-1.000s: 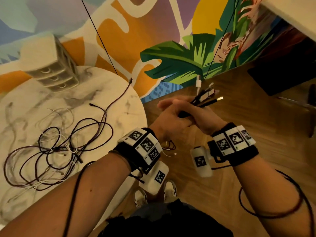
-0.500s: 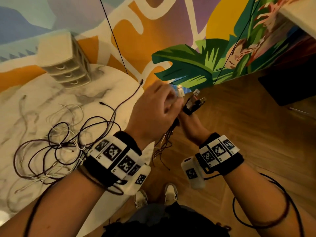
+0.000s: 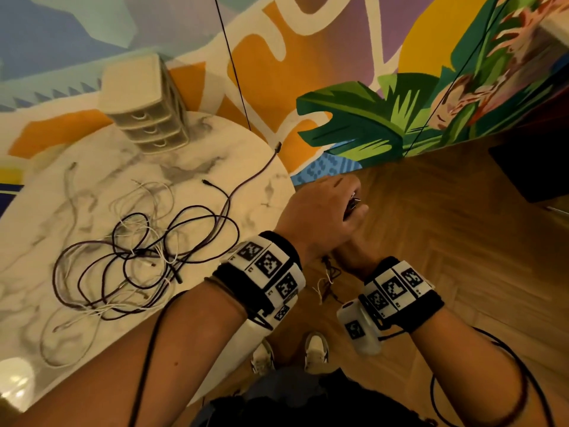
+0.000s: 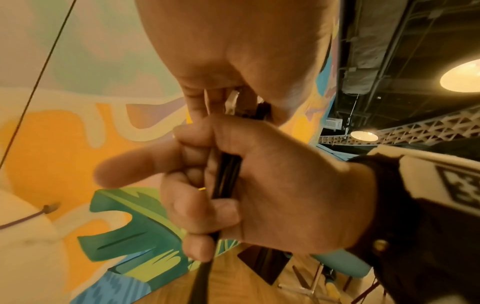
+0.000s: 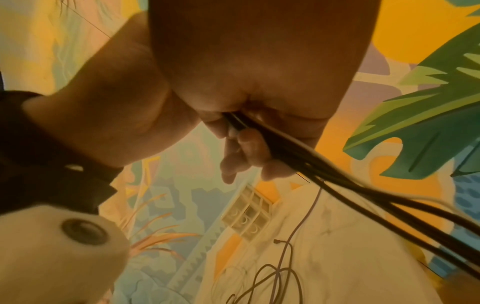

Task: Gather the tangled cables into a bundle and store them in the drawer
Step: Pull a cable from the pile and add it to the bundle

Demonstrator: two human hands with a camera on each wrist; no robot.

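Note:
Beside the table's right edge, above the floor, my right hand grips a bundle of dark cables in its fist. In the head view my left hand lies over it, fingers curled round the bundle's plug ends. Loose cable ends hang below the hands. In the right wrist view the bundle runs down and right out of my right hand. A tangle of dark and white cables lies on the marble table. The beige drawer unit stands at the table's far edge, drawers shut.
A painted wall runs close behind the table, with thin black cords stretched across it. Wooden floor lies to the right, with a dark object on it. My shoes are just below the hands.
My left hand has come down over the plug ends, which stuck out free one second ago. Both hands have drifted left, toward the table's edge.

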